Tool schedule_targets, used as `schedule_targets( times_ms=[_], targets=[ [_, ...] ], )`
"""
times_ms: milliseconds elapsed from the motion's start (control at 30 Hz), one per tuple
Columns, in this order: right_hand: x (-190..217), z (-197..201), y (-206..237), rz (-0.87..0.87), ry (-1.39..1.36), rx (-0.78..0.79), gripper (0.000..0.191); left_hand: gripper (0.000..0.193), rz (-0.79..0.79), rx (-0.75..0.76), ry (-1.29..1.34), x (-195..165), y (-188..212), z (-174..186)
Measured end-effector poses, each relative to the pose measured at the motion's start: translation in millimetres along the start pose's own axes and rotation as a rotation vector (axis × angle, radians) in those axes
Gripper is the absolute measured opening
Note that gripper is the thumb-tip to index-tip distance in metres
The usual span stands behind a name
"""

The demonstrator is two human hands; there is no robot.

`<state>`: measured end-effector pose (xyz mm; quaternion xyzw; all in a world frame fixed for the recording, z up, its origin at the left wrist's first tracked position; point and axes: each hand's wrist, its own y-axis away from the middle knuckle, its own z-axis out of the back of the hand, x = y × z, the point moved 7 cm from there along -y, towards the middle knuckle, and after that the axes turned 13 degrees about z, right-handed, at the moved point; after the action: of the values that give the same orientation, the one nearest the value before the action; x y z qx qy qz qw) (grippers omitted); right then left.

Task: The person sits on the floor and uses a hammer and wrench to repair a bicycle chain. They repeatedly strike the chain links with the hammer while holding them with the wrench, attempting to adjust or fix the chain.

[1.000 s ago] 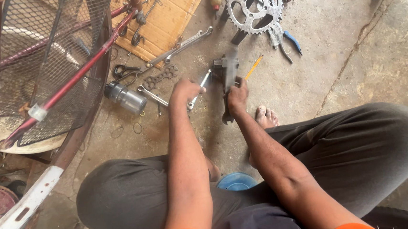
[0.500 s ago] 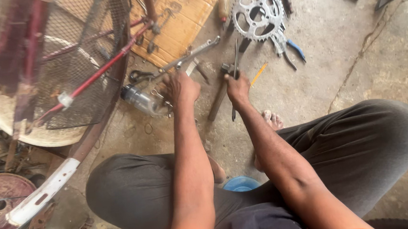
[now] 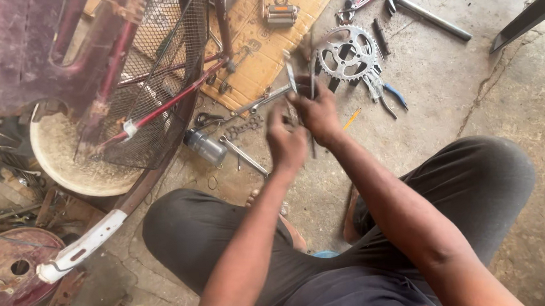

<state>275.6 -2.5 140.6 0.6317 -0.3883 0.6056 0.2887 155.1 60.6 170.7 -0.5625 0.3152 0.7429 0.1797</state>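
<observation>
Right hand (image 3: 318, 113): gripping thin metal tool (image 3: 310, 85), raised above the floor (image 3: 461, 114)
Left hand (image 3: 286, 142): blurred, grip unclear
Nearby: chainring (image 3: 347, 55)

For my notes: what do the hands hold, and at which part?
The right hand grips a thin metal tool at its lower end. The left hand is blurred; its hold cannot be told.

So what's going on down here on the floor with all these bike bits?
A person sits on a concrete floor, both hands raised together in front of them. The right hand grips thin metal tools; the left hand is close beside it, blurred, so its grip is unclear. Just beyond lie a toothed chainring, blue-handled pliers, a wrench and a sheet of cardboard. A maroon bicycle frame with a wire basket stands to the left.
</observation>
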Motion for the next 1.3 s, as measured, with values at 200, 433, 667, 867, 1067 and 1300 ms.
schedule_targets(
  times_ms=[200,433,667,867,1067,1300],
  targets=[
    [-69.4,9.9,17.1,-0.084,-0.103,0.023,0.025,0.061,0.032,0.081,-0.336,55.5,-57.3,18.2],
    [-92.6,-47.4,21.4,-0.152,0.044,0.147,0.023,0.038,0.095,0.143,0.61,98.4,-119.8,21.0],
    [-120.1,-25.6,40.1,-0.189,0.453,0.28,0.02,0.033,0.278,-0.146,0.412,164.6,-128.9,45.3],
    [-101.7,-9.7,48.6,-0.317,0.751,0.736,0.022,0.035,0.339,-0.069,0.444,172.0,-130.2,42.7],
    [-67.3,-7.2,42.8,-0.184,1.151,0.818,0.021,0.039,0.311,-0.071,0.475,165.0,-127.7,36.9],
    [-50.1,-13.0,36.8,-0.254,1.283,0.834,0.026,0.032,0.325,-0.112,0.398,164.7,-124.4,30.0]
  ],
)
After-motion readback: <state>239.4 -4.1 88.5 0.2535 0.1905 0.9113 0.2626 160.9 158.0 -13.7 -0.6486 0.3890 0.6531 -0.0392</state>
